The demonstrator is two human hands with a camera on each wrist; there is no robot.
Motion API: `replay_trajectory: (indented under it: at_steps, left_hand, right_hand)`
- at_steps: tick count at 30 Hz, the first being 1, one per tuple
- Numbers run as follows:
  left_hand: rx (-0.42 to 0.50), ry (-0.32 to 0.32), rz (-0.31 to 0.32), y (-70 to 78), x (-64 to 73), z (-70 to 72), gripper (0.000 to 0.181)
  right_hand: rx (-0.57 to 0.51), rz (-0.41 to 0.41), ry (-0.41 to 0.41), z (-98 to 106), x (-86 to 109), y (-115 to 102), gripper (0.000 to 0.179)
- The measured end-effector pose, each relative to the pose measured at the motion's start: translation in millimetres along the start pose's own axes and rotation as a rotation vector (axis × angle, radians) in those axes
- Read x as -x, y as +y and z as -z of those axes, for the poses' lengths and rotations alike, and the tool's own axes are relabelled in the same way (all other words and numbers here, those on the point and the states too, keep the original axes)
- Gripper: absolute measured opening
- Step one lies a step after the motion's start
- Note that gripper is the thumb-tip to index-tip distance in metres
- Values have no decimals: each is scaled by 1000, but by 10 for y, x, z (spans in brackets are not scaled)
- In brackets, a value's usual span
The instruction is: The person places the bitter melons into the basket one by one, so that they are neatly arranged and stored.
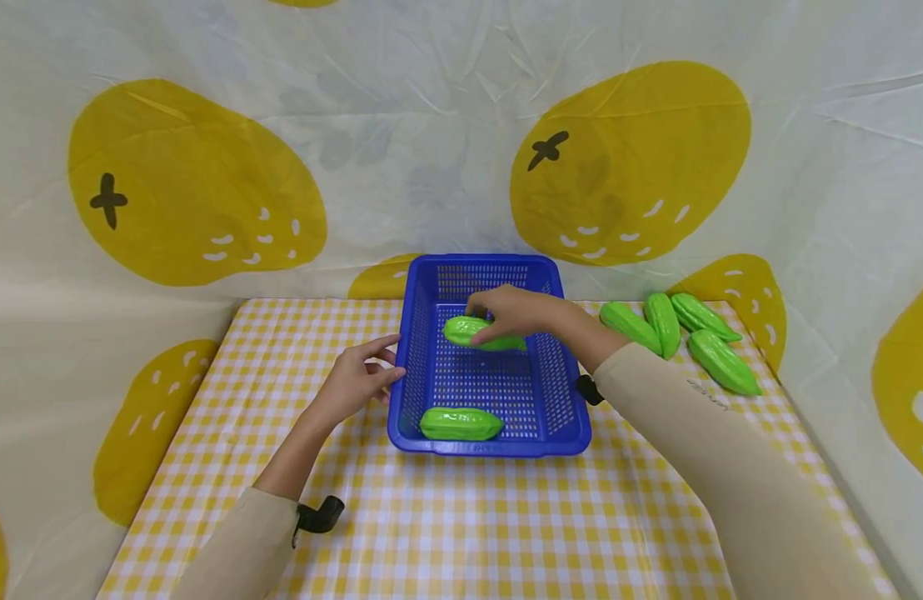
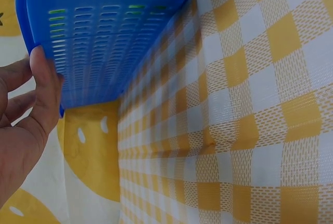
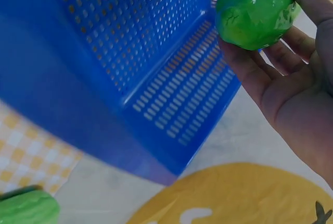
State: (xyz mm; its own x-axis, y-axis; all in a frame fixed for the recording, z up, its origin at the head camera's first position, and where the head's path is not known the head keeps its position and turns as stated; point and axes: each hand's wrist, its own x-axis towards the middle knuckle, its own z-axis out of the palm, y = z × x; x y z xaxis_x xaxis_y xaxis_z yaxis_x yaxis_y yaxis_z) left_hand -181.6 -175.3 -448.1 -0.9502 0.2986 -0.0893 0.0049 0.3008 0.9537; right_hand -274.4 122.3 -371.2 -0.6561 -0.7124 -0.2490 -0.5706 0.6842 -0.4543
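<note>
Clock positions are taken from the centre of the blue, rectangular, perforated plastic basket (image 1: pixel 499 448), with 12 at its far side. Right hand (image 1: pixel 517 312): thumb and fingers grip a glossy, bright-green, ribbed gourd (image 3: pixel 257 11) just towards 12, within the basket; contact with the floor cannot be told. It is probably light and stiff, its shiny skin slightly slippery; the thick middle should offer the surest hold. Left hand (image 1: pixel 356 379): fingers loosely spread, touching the basket's side at 9. Contents: a second green gourd (image 1: pixel 461 423) at 7. Outside, at 3: four similar green gourds (image 1: pixel 662 325).
</note>
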Motion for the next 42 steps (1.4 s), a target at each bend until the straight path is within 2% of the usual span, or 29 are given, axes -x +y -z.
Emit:
replay_trajectory:
  at_steps: [6,13,20,30,42]
  left_hand:
    - [10,3,8,2,2,-2,60]
    - [10,-1,-4,-8,-10,-18,60]
    - [9,-5,-6,-10,-13,-27,61]
    - [3,5,-7,-8,-2,-15,60]
    - [-2,7,-12,-20,-1,-16,60]
  right_hand:
    - [30,49,-41,-86,-106,-68,45]
    - [65,62,-98,-235,-190,-94,42]
    - [71,42,-184,-385,-265,-117,45]
    - [98,16,-260,-568,-343,-167,46]
    - [125,5,-280,-726,-391,-189,45]
